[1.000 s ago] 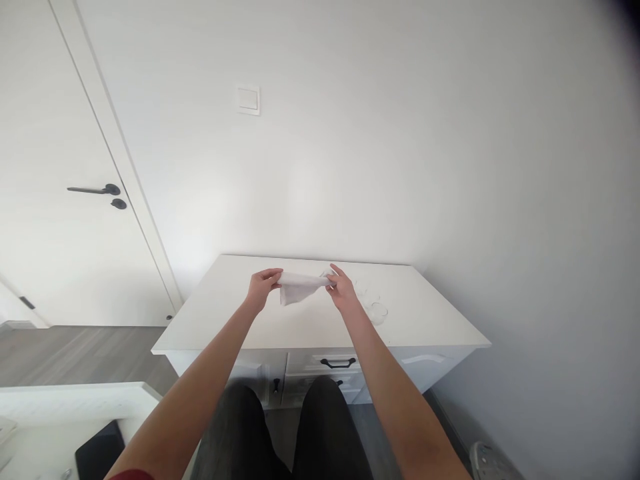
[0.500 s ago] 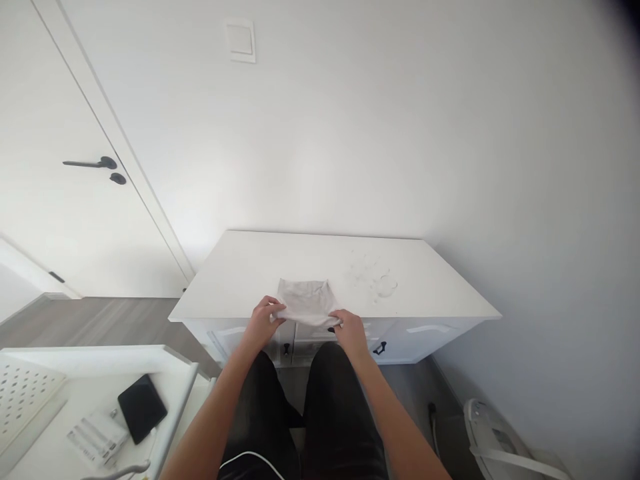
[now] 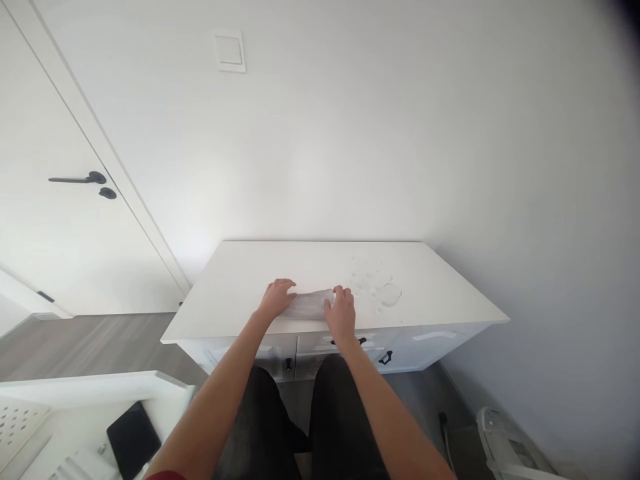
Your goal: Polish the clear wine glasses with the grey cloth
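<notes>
A pale grey cloth [image 3: 309, 305], folded into a narrow strip, lies near the front edge of the white cabinet top [image 3: 250, 263]. My left hand [image 3: 278, 298] grips its left end with curled fingers. On the opposite end, my right hand [image 3: 342, 312] has its thumb and fingers closed around the cloth. Just right of that hand, a patch of clear liquid [image 3: 387, 293] with small droplets sits on the surface.
Dark handles [image 3: 386, 358] stick out from the cabinet front. At lower left, a white desk [image 3: 165, 400] carries a black tablet-like device [image 3: 133, 437]. A white appliance [image 3: 510, 440] stands on the floor at right. A door [image 3: 50, 220] is at left.
Both hands have moved forward over the cabinet top, folding the cloth's near part over, so it is now a narrower strip. The view has shifted slightly.
</notes>
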Demonstrator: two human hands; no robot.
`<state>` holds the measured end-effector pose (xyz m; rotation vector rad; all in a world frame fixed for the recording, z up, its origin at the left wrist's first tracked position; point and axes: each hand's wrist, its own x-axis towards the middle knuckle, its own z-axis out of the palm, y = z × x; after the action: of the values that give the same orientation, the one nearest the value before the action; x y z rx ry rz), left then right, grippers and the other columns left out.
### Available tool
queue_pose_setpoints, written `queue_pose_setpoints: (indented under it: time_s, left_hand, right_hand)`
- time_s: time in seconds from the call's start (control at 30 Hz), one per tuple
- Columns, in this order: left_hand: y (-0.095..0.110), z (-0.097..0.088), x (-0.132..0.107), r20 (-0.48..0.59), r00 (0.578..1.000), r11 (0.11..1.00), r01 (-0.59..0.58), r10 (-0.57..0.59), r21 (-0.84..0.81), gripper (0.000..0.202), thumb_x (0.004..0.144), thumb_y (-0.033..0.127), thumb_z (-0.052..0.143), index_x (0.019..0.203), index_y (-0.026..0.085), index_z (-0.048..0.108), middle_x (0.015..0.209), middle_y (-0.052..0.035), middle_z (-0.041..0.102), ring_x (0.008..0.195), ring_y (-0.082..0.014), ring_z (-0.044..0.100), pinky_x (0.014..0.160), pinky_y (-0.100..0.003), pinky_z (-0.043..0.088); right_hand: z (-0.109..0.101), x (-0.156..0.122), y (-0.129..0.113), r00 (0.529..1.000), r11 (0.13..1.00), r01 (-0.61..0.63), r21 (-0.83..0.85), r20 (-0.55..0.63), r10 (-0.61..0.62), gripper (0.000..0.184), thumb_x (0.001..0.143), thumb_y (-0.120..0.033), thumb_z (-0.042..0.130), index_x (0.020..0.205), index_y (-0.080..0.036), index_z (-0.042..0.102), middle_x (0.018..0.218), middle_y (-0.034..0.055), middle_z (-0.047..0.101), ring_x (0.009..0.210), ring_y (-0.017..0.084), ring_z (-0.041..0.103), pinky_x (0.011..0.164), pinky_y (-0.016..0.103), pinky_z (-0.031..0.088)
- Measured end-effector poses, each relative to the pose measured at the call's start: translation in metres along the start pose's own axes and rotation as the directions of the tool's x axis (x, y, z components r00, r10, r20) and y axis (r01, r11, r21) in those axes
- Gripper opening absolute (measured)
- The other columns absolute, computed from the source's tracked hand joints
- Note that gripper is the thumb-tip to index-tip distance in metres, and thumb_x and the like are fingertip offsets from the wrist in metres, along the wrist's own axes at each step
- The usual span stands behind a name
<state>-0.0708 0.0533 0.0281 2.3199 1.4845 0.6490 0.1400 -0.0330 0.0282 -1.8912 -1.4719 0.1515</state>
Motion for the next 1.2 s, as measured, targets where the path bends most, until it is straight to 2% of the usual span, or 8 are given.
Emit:
queue_pose_setpoints:
  time_s: [0.17,0.33,0.47,0.57,0.73,0.97,1.07,1.2]
  left_hand:
    - [0.013,0.011,0.008,0.15,0.987,0.998,-0.053,0.057,-0.033,0.02,0.077,0.028,0.075,0.096,0.023,0.075,0.113,-0.0134,0.073,0.116,-0.0358,0.063,0.104,-0.05,0.044]
    - [0.034,-0.01,0.001,0.153,0.985,0.964,-0.039,0.082,-0.262,0.018,0.087,0.039,0.065,0.084,0.021,0.067,0.087,-0.0059,0.069,0.082,-0.0248,0.064,0.078,-0.037,0.05]
    - [0.055,-0.038,-0.021,0.175,0.982,0.733,0.065,0.074,-0.677,0.037,0.082,0.051,0.075,0.1,0.022,0.061,0.086,-0.0011,0.065,0.077,-0.0192,0.062,0.066,-0.029,0.049]
    - [0.069,-0.055,-0.034,0.233,0.972,0.667,0.162,0.018,-0.728,0.057,0.078,0.05,0.081,0.122,0.024,0.055,0.088,-0.0014,0.067,0.079,-0.0204,0.065,0.065,-0.028,0.051]
    - [0.082,-0.068,-0.041,0.229,0.964,0.63,0.096,0.133,-0.771,0.089,0.077,0.044,0.084,0.154,0.028,0.04,0.101,-0.0072,0.076,0.09,-0.0244,0.07,0.079,-0.035,0.056]
    - [0.091,-0.048,-0.035,0.192,0.953,0.878,-0.123,0.234,-0.462,0.032,0.079,0.041,0.079,0.109,0.028,0.079,0.108,-0.0061,0.078,0.1,-0.0292,0.069,0.093,-0.044,0.053]
    - [0.092,-0.021,-0.03,0.062,0.984,0.904,-0.126,0.165,-0.407,0.034,0.083,0.041,0.076,0.116,0.03,0.074,0.121,-0.006,0.074,0.108,-0.0286,0.068,0.098,-0.045,0.052]
    - [0.099,0.028,-0.018,-0.021,0.988,0.947,-0.153,0.153,-0.282,0.021,0.091,0.032,0.066,0.11,0.024,0.071,0.123,-0.0096,0.07,0.116,-0.0289,0.065,0.106,-0.048,0.048]
  right_hand:
    - [0.015,-0.052,-0.013,0.923,0.903,-0.335,0.269,0.288,0.256,0.016,0.089,-0.032,0.066,0.099,-0.024,0.057,0.076,0.0053,0.073,0.07,0.024,0.07,0.068,0.033,0.046]
    - [0.02,-0.051,-0.027,0.754,0.525,-0.649,0.551,0.561,0.342,0.041,0.085,-0.056,0.069,0.096,-0.026,0.042,0.084,0.0036,0.074,0.041,0.015,0.057,0.042,0.029,0.035]
    - [0.002,-0.057,-0.036,0.799,0.118,-0.57,0.813,0.516,0.308,0.057,0.077,-0.058,0.078,0.109,-0.028,0.041,0.077,-0.0048,0.064,0.055,0.013,0.058,0.05,0.025,0.041]
    - [-0.02,-0.059,-0.043,0.881,0.048,-0.446,0.894,0.429,0.201,0.067,0.076,-0.047,0.08,0.131,-0.031,0.045,0.076,-0.0069,0.061,0.056,0.01,0.048,0.054,0.024,0.039]
    - [-0.042,-0.047,-0.036,0.911,0.14,-0.412,0.9,0.4,0.104,0.059,0.072,-0.036,0.077,0.129,-0.024,0.066,0.088,-0.0001,0.064,0.068,0.013,0.049,0.059,0.026,0.038]
    - [-0.05,-0.053,0.005,0.989,0.904,-0.091,0.418,0.146,0.032,0.013,0.07,-0.032,0.072,0.067,-0.023,0.064,0.088,0.007,0.065,0.091,0.027,0.059,0.085,0.038,0.046]
    - [-0.063,-0.064,0.041,0.999,0.908,-0.031,0.419,0.037,0.017,0.009,0.074,-0.027,0.061,0.066,-0.023,0.057,0.109,0.0098,0.067,0.102,0.027,0.06,0.094,0.038,0.045]
    - [-0.089,-0.068,0.104,0.957,0.845,-0.245,0.476,-0.023,0.29,0.008,0.081,-0.032,0.051,0.082,-0.024,0.054,0.085,0.0039,0.067,0.081,0.023,0.06,0.075,0.032,0.045]
